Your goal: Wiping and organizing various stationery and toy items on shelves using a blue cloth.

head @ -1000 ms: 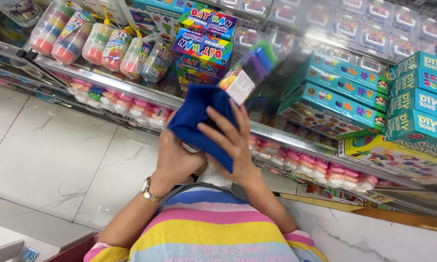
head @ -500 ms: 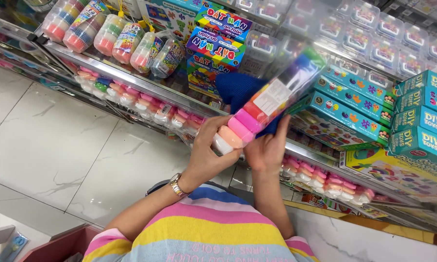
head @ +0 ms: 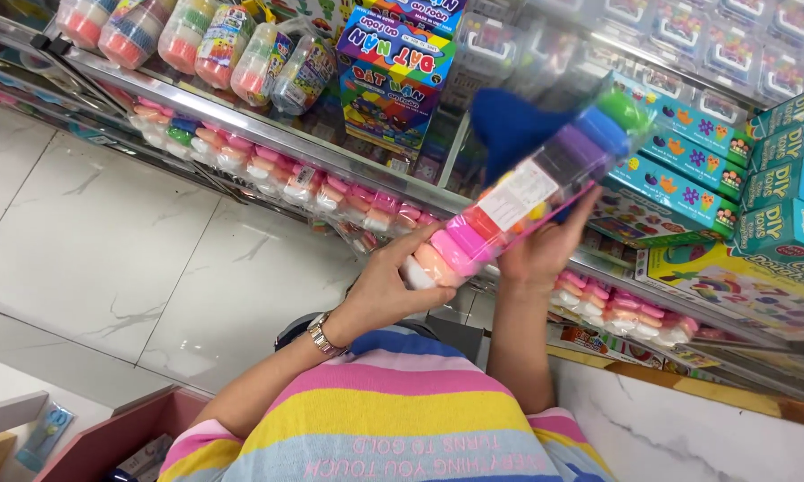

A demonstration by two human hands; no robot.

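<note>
Both hands — left hand [head: 393, 290], right hand [head: 545, 245] — grip the clay pack [head: 518, 201], slanting up-right.

A: Where does the view look from?
B: From the person's head, tilted steeply down and forward over the striped shirt [head: 393, 419].
A: How near?
B: Close: the hands sit mid-frame, the shelf [head: 268, 134] just beyond, the floor [head: 89, 259] far below at left.
A: Any second view sharing the scene?
B: No, only this one, skewed so the shelf runs diagonally.
</note>
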